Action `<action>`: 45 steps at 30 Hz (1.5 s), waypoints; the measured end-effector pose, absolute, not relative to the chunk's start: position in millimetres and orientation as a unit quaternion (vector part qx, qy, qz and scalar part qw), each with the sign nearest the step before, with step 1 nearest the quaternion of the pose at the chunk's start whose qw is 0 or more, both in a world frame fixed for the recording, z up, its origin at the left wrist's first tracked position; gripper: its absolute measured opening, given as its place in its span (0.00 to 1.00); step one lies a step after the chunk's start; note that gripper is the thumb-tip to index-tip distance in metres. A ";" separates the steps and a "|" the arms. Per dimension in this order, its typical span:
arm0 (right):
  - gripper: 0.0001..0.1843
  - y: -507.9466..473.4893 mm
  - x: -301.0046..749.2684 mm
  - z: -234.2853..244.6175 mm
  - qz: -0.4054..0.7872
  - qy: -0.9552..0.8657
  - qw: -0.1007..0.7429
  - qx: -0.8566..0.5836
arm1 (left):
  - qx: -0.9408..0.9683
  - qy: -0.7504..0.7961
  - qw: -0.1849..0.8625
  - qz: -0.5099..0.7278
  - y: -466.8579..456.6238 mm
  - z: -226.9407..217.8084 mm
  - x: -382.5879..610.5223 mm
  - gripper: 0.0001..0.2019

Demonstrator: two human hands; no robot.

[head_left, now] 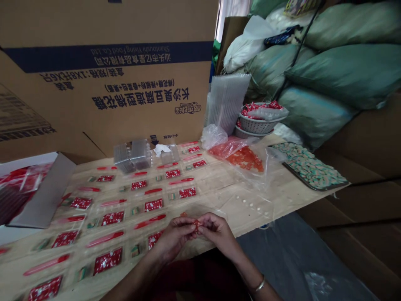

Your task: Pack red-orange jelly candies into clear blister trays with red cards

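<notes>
Pinching red piece [197, 224] — both hands [174, 237] [218, 232], curled

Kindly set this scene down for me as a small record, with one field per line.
Left hand: the left hand pinches a small red piece
Right hand: the right hand grips the same piece from the other side
Piece detail: too small to tell
Left of the hands: red packets and red stick-shaped items, laid out in rows
Right side: orange-red pieces; green-and-pale pieces on a dark tray
Behind: large cardboard box
</notes>
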State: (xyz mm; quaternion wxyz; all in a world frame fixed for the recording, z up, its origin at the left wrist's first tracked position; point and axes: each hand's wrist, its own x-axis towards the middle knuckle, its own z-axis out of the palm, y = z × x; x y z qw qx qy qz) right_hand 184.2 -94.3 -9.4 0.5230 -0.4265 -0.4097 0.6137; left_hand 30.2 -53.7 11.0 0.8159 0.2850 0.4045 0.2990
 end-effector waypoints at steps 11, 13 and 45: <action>0.14 -88.0 185.1 -20.5 0.593 -0.403 0.533 -0.450 | 0.495 0.428 0.667 0.356 -58.5 6.0 38.4 0.12; 0.12 -88.2 184.4 -19.6 0.568 -0.407 0.540 -0.469 | 0.631 0.422 0.547 0.354 -58.8 9.4 37.6 0.07; 0.09 -105.5 249.9 -23.5 0.392 -0.541 0.486 -0.564 | 0.795 0.377 0.433 0.197 -30.4 -17.6 55.1 0.03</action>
